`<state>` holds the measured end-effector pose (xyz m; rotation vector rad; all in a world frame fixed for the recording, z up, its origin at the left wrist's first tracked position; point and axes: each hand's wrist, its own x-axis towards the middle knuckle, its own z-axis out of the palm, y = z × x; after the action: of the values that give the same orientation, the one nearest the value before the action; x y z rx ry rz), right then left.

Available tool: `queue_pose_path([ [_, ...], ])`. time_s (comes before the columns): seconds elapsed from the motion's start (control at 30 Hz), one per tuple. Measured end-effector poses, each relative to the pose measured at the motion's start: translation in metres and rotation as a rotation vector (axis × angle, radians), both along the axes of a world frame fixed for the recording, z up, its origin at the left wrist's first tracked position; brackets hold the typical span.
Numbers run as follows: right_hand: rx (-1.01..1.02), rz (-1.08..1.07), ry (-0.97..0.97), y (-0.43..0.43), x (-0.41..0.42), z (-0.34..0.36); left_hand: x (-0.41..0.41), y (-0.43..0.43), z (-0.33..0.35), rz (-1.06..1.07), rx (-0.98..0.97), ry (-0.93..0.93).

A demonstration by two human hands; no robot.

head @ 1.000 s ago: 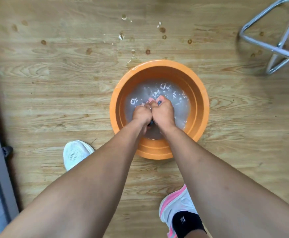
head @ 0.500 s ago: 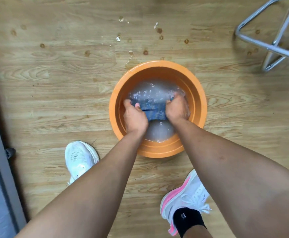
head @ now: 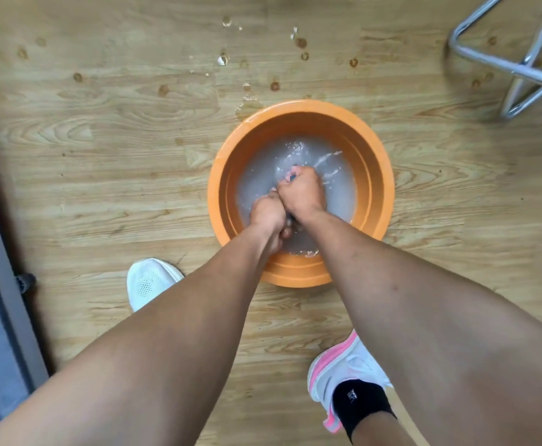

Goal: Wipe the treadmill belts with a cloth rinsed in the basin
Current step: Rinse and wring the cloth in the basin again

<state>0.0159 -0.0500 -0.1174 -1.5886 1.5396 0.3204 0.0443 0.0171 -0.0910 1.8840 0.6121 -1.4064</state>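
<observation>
In the round orange plastic basin [head: 299, 122], a dark-blue cloth [head: 292, 178], mostly hidden, is clenched by the touching left hand [head: 268, 214] and right hand [head: 300, 194]; its axis cannot be told.

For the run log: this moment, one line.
phase: rinse | left hand: grips dark blue cloth | right hand: grips same cloth | where: in cloudy water of round orange plastic basin

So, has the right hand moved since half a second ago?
Yes. The right hand moved from the basin's right wall to its centre, beside the left hand.
</observation>
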Motion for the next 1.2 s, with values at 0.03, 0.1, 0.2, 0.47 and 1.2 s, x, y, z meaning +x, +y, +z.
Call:
queue_pose_path([
  [0.03, 0.018, 0.016, 0.012, -0.005, 0.002, 0.0, -0.002, -0.001, 0.003, 0.015, -0.015, -0.021],
  [0.1, 0.041, 0.0, 0.015, -0.014, 0.004, -0.001, -0.004, 0.0, 0.004, -0.053, -0.016, -0.136],
  [0.2, 0.062, -0.076, 0.021, -0.023, -0.003, 0.0, -0.002, 0.001, 0.023, -0.241, -0.032, -0.281],
  [0.47, 0.116, -0.239, -0.099, -0.035, -0.047, 0.038, 0.022, 0.033, 0.068, -0.376, 0.167, -0.634],
  [1.2, 0.659, -1.156, -0.519, -0.006, -0.044, 0.148, -0.022, 0.033, 0.15, -0.173, -0.37, -0.419],
])
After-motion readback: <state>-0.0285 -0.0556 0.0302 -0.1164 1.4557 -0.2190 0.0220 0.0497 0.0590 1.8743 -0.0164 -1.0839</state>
